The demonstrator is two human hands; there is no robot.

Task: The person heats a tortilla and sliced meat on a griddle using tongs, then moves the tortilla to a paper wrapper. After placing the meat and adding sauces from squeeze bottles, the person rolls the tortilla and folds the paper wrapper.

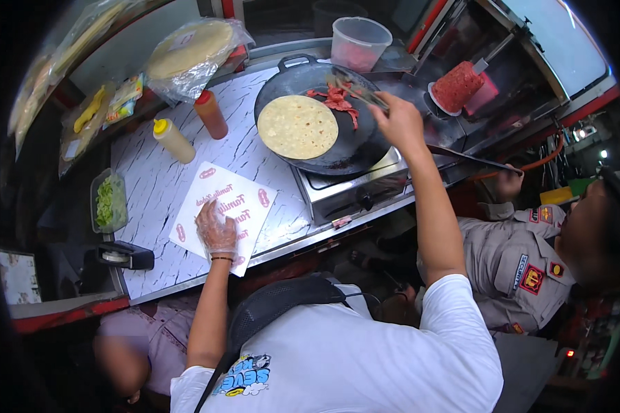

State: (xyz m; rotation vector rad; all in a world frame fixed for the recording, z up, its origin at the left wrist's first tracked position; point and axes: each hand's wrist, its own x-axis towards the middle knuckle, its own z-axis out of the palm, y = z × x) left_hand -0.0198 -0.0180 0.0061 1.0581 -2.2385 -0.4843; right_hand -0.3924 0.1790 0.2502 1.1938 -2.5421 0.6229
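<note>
On the flat black griddle pan (368,155) lie a round flatbread (297,127) and a small heap of red meat strips (338,100). My right hand (401,124) is closed round metal tongs (357,89), whose tips reach the meat. My left hand (218,230), in a clear plastic glove, rests with its fingers apart on a sheet of white printed wrapping paper (203,182) on the marble-patterned counter. Beyond that hand stand a cream sauce bottle with a yellow cap (174,142) and an orange-red sauce bottle (211,117).
A metal stove (337,199) bears the pan. Red meat on a vertical spit (456,88) and a clear tub (360,45) stand behind. Shredded greens (105,202), a tape dispenser (125,256) and bagged flatbreads (189,51) are leftward. Two people (503,258) are close by; a dark rod (472,157) juts rightward.
</note>
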